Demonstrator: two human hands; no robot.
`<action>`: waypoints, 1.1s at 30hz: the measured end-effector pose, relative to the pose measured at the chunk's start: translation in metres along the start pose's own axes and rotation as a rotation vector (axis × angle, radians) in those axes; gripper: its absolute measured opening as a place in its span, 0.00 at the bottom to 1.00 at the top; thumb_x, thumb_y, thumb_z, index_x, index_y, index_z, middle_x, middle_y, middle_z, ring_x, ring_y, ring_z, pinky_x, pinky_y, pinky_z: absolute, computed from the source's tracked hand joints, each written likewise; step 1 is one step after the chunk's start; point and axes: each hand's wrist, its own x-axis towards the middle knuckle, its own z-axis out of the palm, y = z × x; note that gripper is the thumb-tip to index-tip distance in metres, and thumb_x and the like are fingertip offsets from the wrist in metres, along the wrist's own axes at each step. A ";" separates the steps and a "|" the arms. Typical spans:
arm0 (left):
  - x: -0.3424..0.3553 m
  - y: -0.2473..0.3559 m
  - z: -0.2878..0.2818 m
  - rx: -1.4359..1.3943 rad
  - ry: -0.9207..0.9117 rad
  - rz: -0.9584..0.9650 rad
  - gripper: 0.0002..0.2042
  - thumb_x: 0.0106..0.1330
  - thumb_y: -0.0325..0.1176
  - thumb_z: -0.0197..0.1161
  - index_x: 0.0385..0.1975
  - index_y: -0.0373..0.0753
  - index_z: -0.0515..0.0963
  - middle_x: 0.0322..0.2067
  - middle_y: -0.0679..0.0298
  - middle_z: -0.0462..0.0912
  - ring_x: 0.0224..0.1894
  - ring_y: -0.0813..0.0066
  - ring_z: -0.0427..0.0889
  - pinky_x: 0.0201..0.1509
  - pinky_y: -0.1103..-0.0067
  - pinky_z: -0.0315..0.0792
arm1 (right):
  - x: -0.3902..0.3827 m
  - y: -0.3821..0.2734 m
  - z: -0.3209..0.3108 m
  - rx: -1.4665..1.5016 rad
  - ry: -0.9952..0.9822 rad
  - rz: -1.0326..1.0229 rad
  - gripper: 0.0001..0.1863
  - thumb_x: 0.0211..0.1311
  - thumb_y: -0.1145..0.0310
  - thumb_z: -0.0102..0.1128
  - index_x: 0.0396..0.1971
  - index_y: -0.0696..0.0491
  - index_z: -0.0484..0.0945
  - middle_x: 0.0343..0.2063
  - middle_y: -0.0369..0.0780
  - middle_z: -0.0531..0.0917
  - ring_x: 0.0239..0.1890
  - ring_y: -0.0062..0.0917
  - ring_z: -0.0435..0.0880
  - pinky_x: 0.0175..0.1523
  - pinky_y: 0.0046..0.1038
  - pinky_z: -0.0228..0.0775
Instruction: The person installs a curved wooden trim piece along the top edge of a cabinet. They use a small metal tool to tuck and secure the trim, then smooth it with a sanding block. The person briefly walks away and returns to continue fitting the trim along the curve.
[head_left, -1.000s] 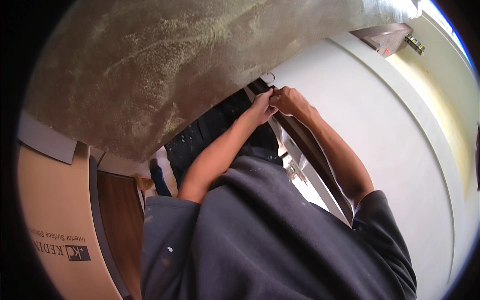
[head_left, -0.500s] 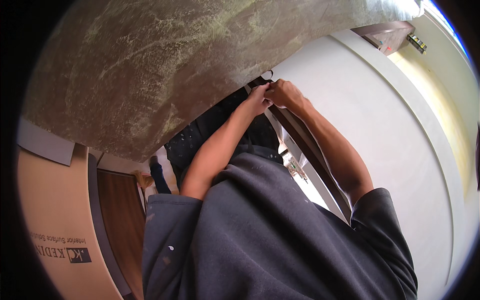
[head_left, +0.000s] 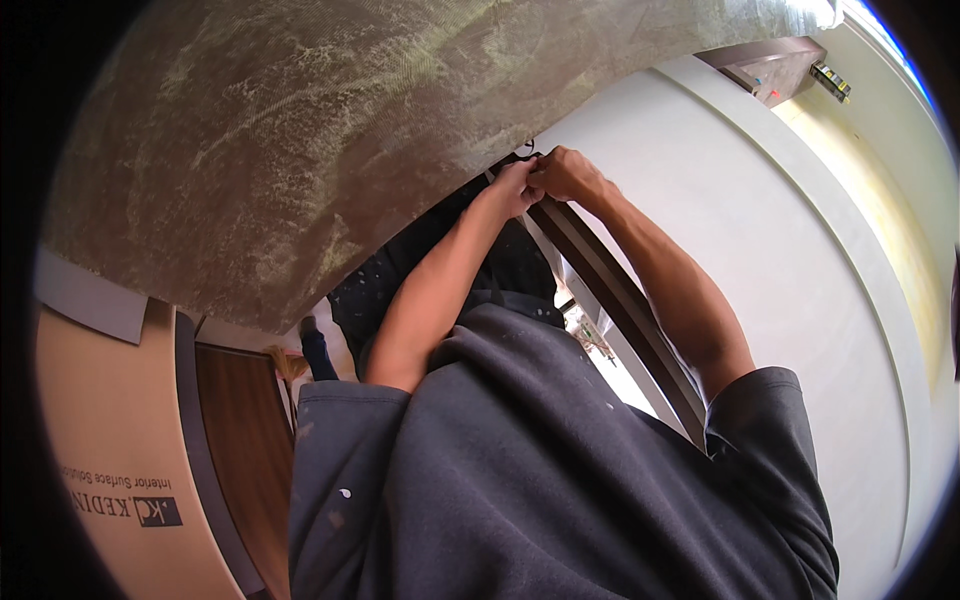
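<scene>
My left hand (head_left: 517, 188) and my right hand (head_left: 568, 174) meet fingertip to fingertip at the edge of a mottled brown-grey textured panel (head_left: 280, 130). Both are closed in a pinch. Whatever lies between the fingers is hidden or too small to make out. A small dark curved piece (head_left: 530, 146) sticks out just beyond them. From under the right hand a dark brown strip (head_left: 610, 277) runs down beside my right forearm, along the white wall (head_left: 770, 290).
At the left stands a cardboard-coloured panel (head_left: 115, 400) with printing. Beside it is a brown wood surface (head_left: 240, 430). A dark blue trouser leg (head_left: 318, 352) shows below the textured panel. Far right, a dark-framed recess (head_left: 770, 72) holds small items.
Both hands, still together, have shifted slightly up and to the left in the picture. A little more of the brown strip shows beneath the right hand.
</scene>
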 end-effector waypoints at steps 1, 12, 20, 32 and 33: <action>0.000 0.001 0.002 0.001 -0.011 0.000 0.11 0.79 0.41 0.48 0.41 0.45 0.77 0.32 0.68 0.80 0.30 0.77 0.80 0.32 0.81 0.76 | 0.003 0.003 0.000 0.014 -0.007 -0.008 0.22 0.51 0.50 0.65 0.32 0.57 0.87 0.24 0.48 0.86 0.34 0.40 0.89 0.41 0.38 0.80; -0.059 -0.031 0.030 -0.156 0.023 0.083 0.11 0.79 0.39 0.47 0.42 0.45 0.77 0.33 0.69 0.81 0.30 0.82 0.79 0.30 0.84 0.72 | -0.031 0.013 0.006 0.001 0.042 -0.131 0.26 0.55 0.50 0.62 0.41 0.59 0.85 0.34 0.53 0.87 0.41 0.46 0.88 0.46 0.40 0.79; -0.040 -0.022 0.018 -0.147 0.072 0.123 0.10 0.77 0.37 0.47 0.38 0.45 0.77 0.28 0.71 0.78 0.25 0.84 0.73 0.25 0.85 0.64 | -0.013 -0.003 0.006 -0.035 0.000 -0.082 0.23 0.52 0.54 0.65 0.38 0.59 0.86 0.31 0.51 0.87 0.40 0.42 0.88 0.44 0.38 0.79; -0.007 -0.016 -0.004 -0.095 0.026 0.051 0.09 0.77 0.38 0.52 0.37 0.45 0.78 0.27 0.69 0.79 0.23 0.80 0.73 0.23 0.82 0.66 | -0.010 -0.011 -0.001 -0.014 0.006 -0.012 0.18 0.50 0.55 0.66 0.27 0.56 0.87 0.21 0.44 0.86 0.30 0.36 0.88 0.38 0.36 0.80; -0.007 -0.016 -0.002 -0.089 -0.019 0.073 0.10 0.77 0.38 0.50 0.38 0.44 0.77 0.27 0.69 0.78 0.23 0.80 0.73 0.23 0.83 0.65 | -0.010 -0.010 -0.001 0.000 0.022 -0.021 0.18 0.50 0.55 0.66 0.28 0.56 0.87 0.21 0.44 0.86 0.30 0.36 0.88 0.39 0.36 0.80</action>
